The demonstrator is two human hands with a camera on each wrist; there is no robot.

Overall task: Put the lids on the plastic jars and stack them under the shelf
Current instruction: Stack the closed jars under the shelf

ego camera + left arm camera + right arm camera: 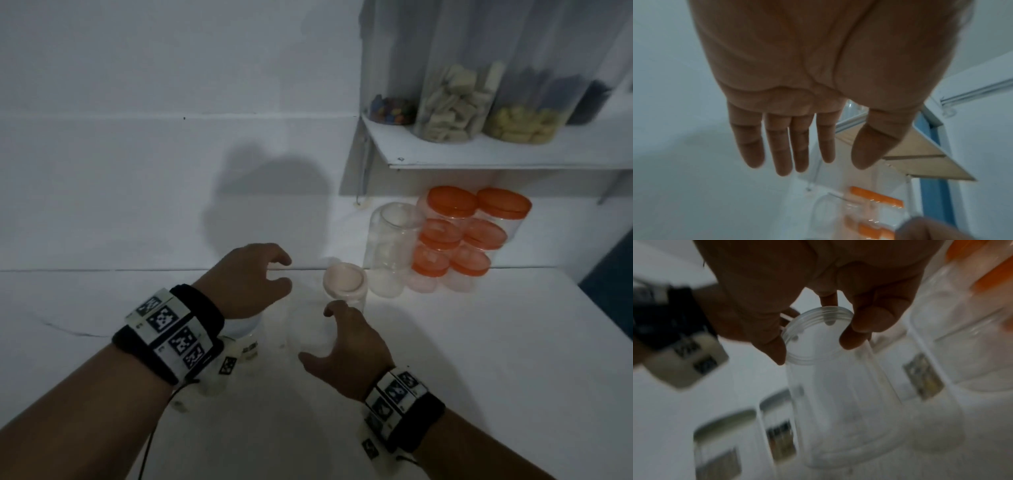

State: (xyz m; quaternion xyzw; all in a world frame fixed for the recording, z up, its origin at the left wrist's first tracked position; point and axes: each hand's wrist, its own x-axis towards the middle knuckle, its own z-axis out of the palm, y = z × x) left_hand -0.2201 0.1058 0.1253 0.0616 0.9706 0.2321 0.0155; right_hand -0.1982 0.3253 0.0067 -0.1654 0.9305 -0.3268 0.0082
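Head view first: white table (479,359), shelf (513,157) at the back right with orange-lidded jars (459,240) stacked beneath. Near the front edge stands the clear jar (838,394), lidless, right hand (818,296) pinching its threaded rim from above with fingertips (846,340). Left hand (797,81) hovers spread, holding nothing. A pale lid (344,279) waits just behind. My advice: keep the jar upright, seat the lid level, then twist.
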